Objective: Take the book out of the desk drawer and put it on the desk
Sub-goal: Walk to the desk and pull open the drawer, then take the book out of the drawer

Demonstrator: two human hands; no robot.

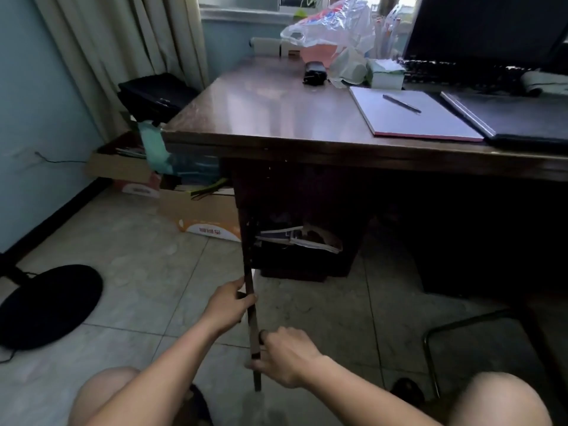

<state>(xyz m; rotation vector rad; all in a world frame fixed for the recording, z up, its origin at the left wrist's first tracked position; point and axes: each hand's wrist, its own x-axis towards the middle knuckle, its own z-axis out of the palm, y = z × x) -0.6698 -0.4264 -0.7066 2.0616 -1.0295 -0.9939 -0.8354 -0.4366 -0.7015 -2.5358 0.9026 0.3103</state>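
The dark wooden desk (pixel 270 118) has a low compartment below its left end, and its door (pixel 249 287) stands swung open, seen edge-on. My left hand (pixel 227 305) grips the door's edge higher up. My right hand (pixel 285 358) grips the same edge lower down, fingers wrapped around it. Inside the dark compartment lie books and papers (pixel 299 238) in an untidy stack; I cannot tell which one is the task's book.
On the desk lie a white notepad (pixel 430 124) with a pen (pixel 401 103), a dark folder (pixel 516 118), a keyboard, a monitor (pixel 485 26) and plastic bags (pixel 332 29). Cardboard boxes (pixel 199 213) stand left of the desk. A fan base (pixel 46 305) and a stool frame (pixel 479 327) are on the tiled floor.
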